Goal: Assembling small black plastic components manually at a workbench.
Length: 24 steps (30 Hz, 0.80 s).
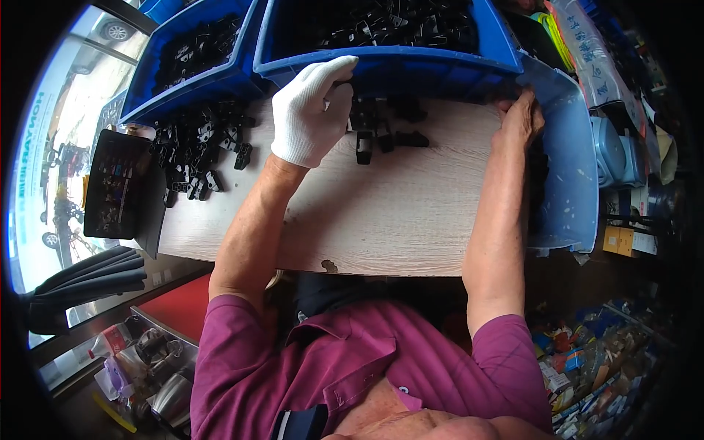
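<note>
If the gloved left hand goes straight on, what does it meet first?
Likely the large blue bin's front wall; the left hand overlaps it in this view, so any gap is unclear.

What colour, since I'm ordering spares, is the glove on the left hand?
The glove is plain white, seen best in the head view.

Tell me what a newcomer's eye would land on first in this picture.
Probably the white-gloved left hand, bright at upper centre, overlapping the front wall of the large blue bin in this view. The right hand makes a contrast: it is bare, at the table's far right corner by the pale blue bin. Then come loose black pieces, heaped on the table's left side.
</note>
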Available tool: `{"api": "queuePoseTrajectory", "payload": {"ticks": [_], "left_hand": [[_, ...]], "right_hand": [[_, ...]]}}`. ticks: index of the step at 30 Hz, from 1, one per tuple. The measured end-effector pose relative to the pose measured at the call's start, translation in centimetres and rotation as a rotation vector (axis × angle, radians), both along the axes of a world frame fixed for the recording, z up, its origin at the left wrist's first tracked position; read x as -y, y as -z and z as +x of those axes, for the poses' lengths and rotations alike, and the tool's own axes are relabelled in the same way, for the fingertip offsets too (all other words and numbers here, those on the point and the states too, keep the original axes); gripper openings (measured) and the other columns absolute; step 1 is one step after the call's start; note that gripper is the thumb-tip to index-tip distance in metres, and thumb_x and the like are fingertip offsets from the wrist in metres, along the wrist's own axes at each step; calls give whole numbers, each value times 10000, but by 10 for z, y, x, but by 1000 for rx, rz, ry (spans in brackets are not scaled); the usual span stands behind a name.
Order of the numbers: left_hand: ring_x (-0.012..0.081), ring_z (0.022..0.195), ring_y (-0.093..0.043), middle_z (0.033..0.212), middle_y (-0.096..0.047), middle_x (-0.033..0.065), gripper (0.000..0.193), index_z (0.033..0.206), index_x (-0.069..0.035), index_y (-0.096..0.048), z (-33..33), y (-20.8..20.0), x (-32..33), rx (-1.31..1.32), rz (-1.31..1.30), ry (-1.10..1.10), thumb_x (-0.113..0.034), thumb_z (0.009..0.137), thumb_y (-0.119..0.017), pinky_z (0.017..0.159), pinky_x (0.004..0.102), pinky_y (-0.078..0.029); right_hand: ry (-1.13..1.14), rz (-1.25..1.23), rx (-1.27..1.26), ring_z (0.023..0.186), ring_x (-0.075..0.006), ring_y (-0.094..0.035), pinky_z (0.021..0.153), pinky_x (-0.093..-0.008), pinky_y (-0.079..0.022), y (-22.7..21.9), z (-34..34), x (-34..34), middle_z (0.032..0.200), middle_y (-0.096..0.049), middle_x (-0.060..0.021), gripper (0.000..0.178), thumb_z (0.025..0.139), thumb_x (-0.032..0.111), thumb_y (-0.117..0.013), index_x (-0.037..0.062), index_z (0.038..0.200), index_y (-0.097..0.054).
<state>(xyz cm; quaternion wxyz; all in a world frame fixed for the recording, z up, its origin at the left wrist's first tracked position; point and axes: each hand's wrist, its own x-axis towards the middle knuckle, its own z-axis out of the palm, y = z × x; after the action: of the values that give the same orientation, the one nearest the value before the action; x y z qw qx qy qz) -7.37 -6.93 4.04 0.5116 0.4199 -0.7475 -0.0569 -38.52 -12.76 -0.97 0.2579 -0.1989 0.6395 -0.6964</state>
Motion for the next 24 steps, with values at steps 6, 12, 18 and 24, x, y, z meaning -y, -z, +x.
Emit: {"api": "queuePoseTrajectory", "payload": {"ticks": [6, 12, 18, 24], "left_hand": [[192, 892, -746, 1011, -757, 105, 287, 1158, -31, -723, 5, 1, 2, 110, -26, -12, 41, 884, -683, 791, 275, -604], [148, 904, -730, 1041, -754, 86, 286, 1149, -36, -732, 3, -3, -3, 39, 73, 17, 43, 878, -687, 809, 273, -598], [124, 907, -717, 1078, -750, 63, 352, 1219, -60, -712, 5, -2, -3, -40, 124, 56, 38, 881, -690, 816, 262, -583], [181, 854, -734, 1019, -764, 117, 300, 1160, -35, -729, 8, -6, -1, -124, 76, 58, 42, 886, -633, 779, 309, -595]], "right_hand": [[-5, 27, -24, 653, -162, -615, 634, -300, -526, -2, 1, 0, 921, -735, -83, 445, 979, 419, -602, 4, 1060, -740], [4, -18, -6, 646, -154, -605, 616, -303, -525, -5, 6, -2, 897, -722, -72, 417, 967, 399, -623, -1, 1017, -732], [25, -26, -21, 629, -157, -595, 595, -301, -522, -6, 7, -2, 863, -707, -74, 410, 959, 393, -628, -5, 992, -725], [-8, -16, -42, 627, -157, -596, 590, -300, -520, -2, 3, 0, 866, -713, -67, 400, 955, 385, -627, 2, 1003, -732]]}}
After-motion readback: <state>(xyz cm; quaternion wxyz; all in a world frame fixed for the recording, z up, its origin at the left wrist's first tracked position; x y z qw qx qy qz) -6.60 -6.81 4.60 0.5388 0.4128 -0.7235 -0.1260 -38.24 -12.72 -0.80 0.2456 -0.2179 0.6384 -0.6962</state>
